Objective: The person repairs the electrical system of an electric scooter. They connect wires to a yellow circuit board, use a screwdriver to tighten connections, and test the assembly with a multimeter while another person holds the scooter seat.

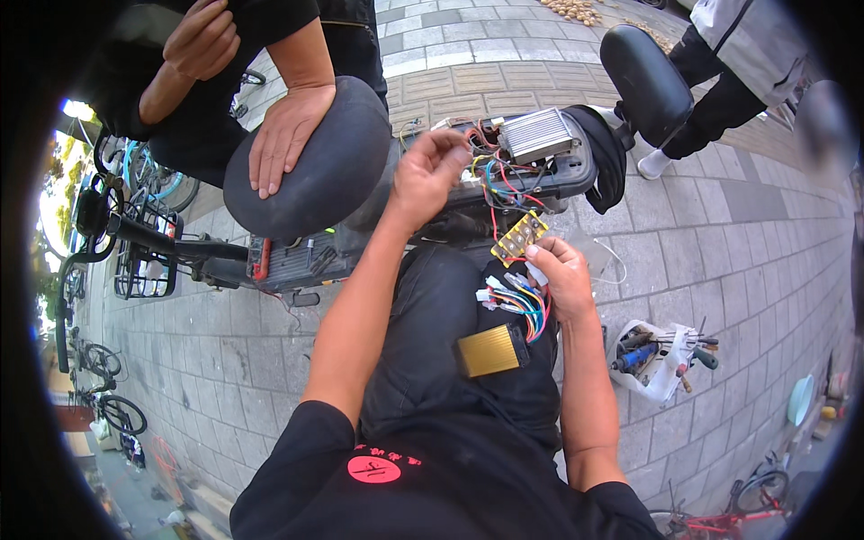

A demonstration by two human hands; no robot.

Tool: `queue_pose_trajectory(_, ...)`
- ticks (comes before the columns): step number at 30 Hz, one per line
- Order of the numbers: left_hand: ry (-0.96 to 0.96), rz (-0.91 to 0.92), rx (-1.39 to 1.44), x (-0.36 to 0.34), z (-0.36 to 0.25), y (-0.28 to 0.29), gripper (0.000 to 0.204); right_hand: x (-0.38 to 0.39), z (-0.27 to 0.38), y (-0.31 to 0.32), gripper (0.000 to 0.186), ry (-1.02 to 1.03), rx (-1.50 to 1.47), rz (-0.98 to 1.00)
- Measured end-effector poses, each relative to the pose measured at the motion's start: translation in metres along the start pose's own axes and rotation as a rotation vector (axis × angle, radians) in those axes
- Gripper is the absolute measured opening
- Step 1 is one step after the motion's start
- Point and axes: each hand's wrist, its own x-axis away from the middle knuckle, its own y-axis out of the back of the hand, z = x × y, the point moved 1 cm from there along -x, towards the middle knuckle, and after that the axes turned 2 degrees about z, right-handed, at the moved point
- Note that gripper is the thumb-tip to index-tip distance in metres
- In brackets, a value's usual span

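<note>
My left hand [430, 171] reaches into the open compartment of an electric scooter [576, 171], its fingertips pinched on a wire of the tangled wiring [490, 171] beside a ribbed silver controller box [537, 135]. Held lower over my lap, my right hand [560, 277] grips a bundle of coloured wires with white plugs [515, 301]. A yellow multi-pin connector block [519, 237] sits just above its fingers on red leads. A gold ribbed controller box [490, 351] rests on my black trousers.
Another person's hand [286, 135] lies flat on the raised black seat [333, 171]. A second person [720, 81] stands at the upper right by the black backrest [643, 81]. A white bag of tools [657, 360] lies on the paving at right. Bicycles stand at the left.
</note>
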Motion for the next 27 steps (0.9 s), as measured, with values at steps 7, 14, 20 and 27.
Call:
queue_pose_trajectory(7, -0.382, 0.094, -0.73, 0.002, -0.015, 0.0, 0.03, -0.006, -0.004, 0.0, 0.011, 0.028, -0.045, 0.04)
queue_pose_trajectory(14, 0.09, -0.219, -0.141, -0.047, 0.006, -0.002, 0.022, -0.011, -0.013, 0.005, 0.01, 0.05, 0.028, 0.065)
queue_pose_trajectory(20, 0.041, 0.179, -0.013, -0.026, -0.007, 0.004, 0.037, -0.007, -0.005, 0.007, 0.011, 0.026, -0.018, 0.044)
queue_pose_trajectory(27, -0.322, 0.42, -0.787, -0.002, -0.022, 0.002, 0.044, -0.01, -0.008, 0.005, 0.014, -0.002, -0.082, 0.065)
